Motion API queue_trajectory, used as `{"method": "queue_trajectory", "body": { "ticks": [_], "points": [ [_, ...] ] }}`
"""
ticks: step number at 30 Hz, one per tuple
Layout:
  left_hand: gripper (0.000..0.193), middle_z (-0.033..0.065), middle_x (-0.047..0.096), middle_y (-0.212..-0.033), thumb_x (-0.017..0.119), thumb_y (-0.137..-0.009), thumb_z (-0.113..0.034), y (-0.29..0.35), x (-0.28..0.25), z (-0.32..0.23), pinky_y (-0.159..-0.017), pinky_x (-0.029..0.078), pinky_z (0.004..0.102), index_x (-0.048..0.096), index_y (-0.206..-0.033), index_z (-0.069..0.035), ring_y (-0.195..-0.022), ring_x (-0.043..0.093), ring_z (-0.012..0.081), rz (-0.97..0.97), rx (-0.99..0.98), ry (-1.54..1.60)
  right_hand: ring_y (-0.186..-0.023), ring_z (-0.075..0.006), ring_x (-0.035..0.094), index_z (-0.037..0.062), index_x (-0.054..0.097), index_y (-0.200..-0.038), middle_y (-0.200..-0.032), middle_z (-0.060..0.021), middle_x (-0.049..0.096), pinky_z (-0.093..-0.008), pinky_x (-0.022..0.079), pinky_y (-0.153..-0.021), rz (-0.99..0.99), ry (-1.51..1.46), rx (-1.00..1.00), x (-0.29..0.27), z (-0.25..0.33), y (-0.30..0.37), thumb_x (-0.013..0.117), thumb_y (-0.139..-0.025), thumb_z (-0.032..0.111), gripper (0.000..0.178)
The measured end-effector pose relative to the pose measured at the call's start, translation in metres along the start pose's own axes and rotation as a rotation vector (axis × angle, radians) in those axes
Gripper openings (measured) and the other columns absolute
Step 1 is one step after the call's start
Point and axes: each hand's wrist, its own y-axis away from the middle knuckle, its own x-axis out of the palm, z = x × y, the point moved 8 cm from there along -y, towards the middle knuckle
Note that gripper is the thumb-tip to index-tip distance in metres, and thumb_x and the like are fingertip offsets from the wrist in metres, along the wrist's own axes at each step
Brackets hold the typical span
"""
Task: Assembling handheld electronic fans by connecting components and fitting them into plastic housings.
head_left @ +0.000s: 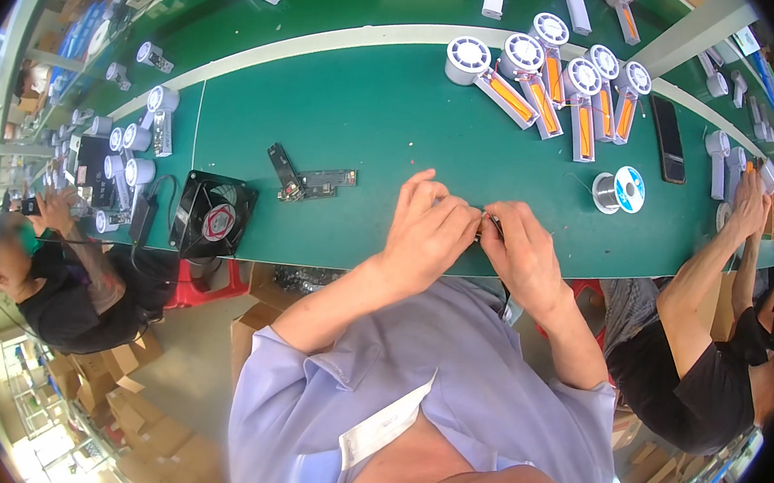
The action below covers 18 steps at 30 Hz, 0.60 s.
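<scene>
My left hand (429, 230) is closed in a pinch, the fingertips meeting my right hand's just above the near edge of the table. What it grips is mostly hidden; only a bit of orange and dark shows between the fingertips. My right hand (531, 252) is curled around a slim black object (497, 224); a black cord (504, 300) hangs below this hand. Left of my hands, two dark green circuit boards (318, 183) lie crossed on the green table. A spool of solder wire (619, 190) lies to the right, its loose end sticking out.
Several white handheld fan bodies with orange strips (584, 130) stand at the back right, near a black phone (668, 140). A black cooling fan (212, 215) sits at the left edge; more fan bodies (138, 171) lie beyond it. Other people work at both sides.
</scene>
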Motion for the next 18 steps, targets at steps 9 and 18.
{"method": "queue_trajectory", "body": {
  "ticks": [9, 18],
  "points": [
    [0.025, 0.0026, 0.070, -0.100, 0.082, -0.076, -0.001, -0.003, -0.004, 0.008, -0.109, 0.047, 0.0549, 0.075, -0.099, -0.008, -0.099, 0.060, 0.0257, 0.058, 0.005, 0.179, -0.078, -0.0334, 0.069, -0.0016, 0.065, -0.114, -0.099, -0.0173, 0.067, -0.0407, 0.057, -0.067, -0.024, -0.153, 0.202, -0.002, -0.012, -0.003, 0.071, -0.094, -0.003, 0.021],
    [0.029, 0.0004, 0.064, -0.116, 0.078, -0.080, -0.012, 0.016, 0.000, -0.006, -0.116, 0.044, 0.0604, 0.079, -0.108, -0.014, -0.113, 0.058, 0.0239, 0.234, 0.384, -0.115, -0.078, -0.0289, 0.072, -0.0008, 0.068, -0.116, -0.101, -0.0165, 0.069, -0.0382, 0.057, -0.066, -0.141, -0.150, 0.303, -0.004, -0.018, 0.008, 0.072, -0.097, 0.000, 0.020]
  ]
}}
